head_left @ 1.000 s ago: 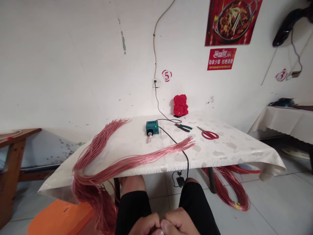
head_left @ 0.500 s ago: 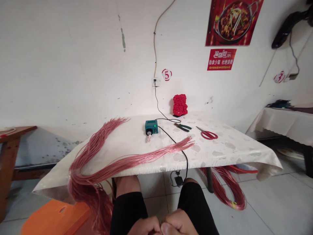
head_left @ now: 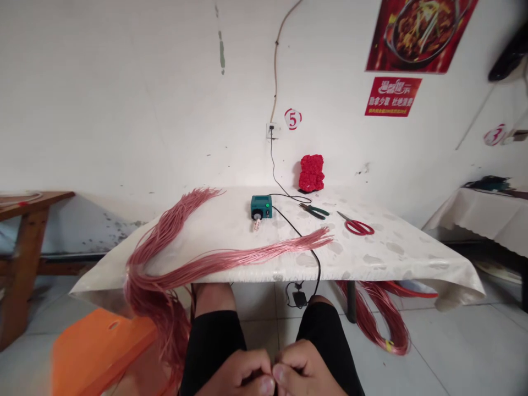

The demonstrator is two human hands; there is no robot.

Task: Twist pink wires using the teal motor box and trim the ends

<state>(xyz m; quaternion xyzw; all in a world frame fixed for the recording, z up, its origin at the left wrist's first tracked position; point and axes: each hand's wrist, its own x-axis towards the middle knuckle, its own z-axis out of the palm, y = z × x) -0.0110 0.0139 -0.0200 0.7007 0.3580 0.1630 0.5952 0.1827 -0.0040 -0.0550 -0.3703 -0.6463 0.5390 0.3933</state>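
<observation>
My left hand (head_left: pixel 241 373) and my right hand (head_left: pixel 308 367) are together above my lap at the bottom of the view. Both have curled fingers, with thumbs and fingertips pinched close to each other. Whatever lies between the fingertips is hidden or too small to make out. Beyond them, on the table (head_left: pixel 371 261), a long bundle of thin pink strands (head_left: pixel 247 256) stretches along the near edge. A thicker bundle (head_left: pixel 165 234) bends over the left edge and hangs down. A small teal machine (head_left: pixel 261 205) with a round dial stands behind the strands.
Green-handled pliers (head_left: pixel 314 211) and red-handled scissors (head_left: pixel 358 226) lie right of the machine. A red textured object (head_left: pixel 311 173) stands against the wall. A black cable (head_left: pixel 317 264) drops over the front edge. An orange stool (head_left: pixel 101 346) is at left; coiled pink strands (head_left: pixel 381 324) hang below the table.
The view has turned slightly left, so the table and wall things sit further right. My hands show higher in the picture, still pinched together. Nothing on the table has moved.
</observation>
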